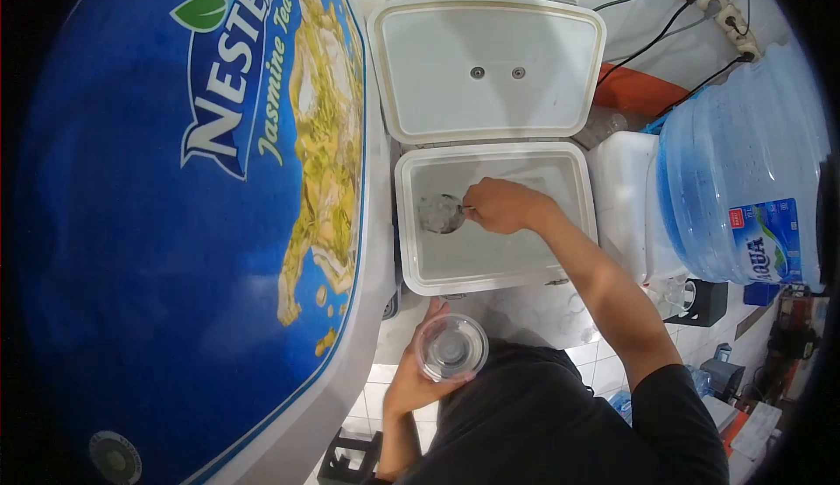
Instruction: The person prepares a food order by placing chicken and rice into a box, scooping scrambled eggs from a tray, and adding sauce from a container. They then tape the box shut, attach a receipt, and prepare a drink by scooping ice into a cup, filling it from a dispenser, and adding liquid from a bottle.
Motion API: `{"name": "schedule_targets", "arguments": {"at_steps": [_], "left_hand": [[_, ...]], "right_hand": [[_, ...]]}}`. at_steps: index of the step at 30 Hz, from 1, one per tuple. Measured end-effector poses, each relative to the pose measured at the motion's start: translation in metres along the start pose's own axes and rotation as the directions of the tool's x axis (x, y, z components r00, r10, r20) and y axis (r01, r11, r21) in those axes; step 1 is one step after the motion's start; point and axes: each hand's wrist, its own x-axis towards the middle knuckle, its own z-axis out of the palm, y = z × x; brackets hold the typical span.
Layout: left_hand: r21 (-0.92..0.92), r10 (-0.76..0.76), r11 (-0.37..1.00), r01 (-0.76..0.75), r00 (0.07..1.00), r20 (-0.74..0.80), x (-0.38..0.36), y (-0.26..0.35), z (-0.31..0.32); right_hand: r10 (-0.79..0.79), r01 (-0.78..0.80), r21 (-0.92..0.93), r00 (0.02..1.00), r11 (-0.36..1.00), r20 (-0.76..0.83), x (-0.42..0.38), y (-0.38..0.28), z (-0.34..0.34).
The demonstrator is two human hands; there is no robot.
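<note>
My right hand (pixel 500 206) is closed around the handle of a scoop (pixel 441 213), inside the open white cooler box (pixel 494 286). Ice appears to lie in the scoop, near the left side of the box. Below the box's front edge, my left hand (pixel 413 382) has its fingers wrapped round a clear plastic cup (pixel 451 347), seen from above. The cup looks empty. The cooler's lid (pixel 490 69) stands raised behind the box.
A large blue Nestea dispenser panel (pixel 114 179) fills the left side. To the right are a white container (pixel 623 205) and a big blue water bottle (pixel 744 161). Plugs and cables run from a power strip (pixel 717 8) at the top right. A black crate (pixel 350 457) sits low on the floor.
</note>
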Motion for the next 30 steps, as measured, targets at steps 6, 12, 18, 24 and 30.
{"name": "schedule_targets", "arguments": {"at_steps": [6, 12, 18, 24, 30], "left_hand": [[0.011, 0.007, 1.000, -0.007, 1.000, -0.003, -0.002, -0.002, -0.001], [-0.018, 0.013, 1.000, -0.014, 1.000, -0.014, -0.001, 0.000, 0.001], [-0.031, 0.017, 0.999, -0.018, 1.000, -0.021, -0.002, 0.001, 0.001], [-0.029, 0.016, 0.999, -0.017, 1.000, -0.027, -0.002, -0.001, 0.002], [-0.006, 0.020, 1.000, -0.020, 1.000, -0.018, -0.003, -0.001, -0.001]], "right_hand": [[0.083, -0.075, -0.087, 0.992, 0.993, 0.092, -0.013, -0.042, -0.013], [0.004, 0.013, -0.117, 0.990, 0.993, 0.144, -0.027, -0.062, -0.006], [-0.004, 0.019, -0.111, 0.991, 0.994, 0.135, -0.037, -0.080, -0.013], [-0.011, 0.031, -0.128, 0.988, 0.991, 0.154, -0.039, -0.083, -0.017], [-0.025, 0.038, -0.101, 0.992, 0.994, 0.124, -0.040, -0.084, -0.015]]}}
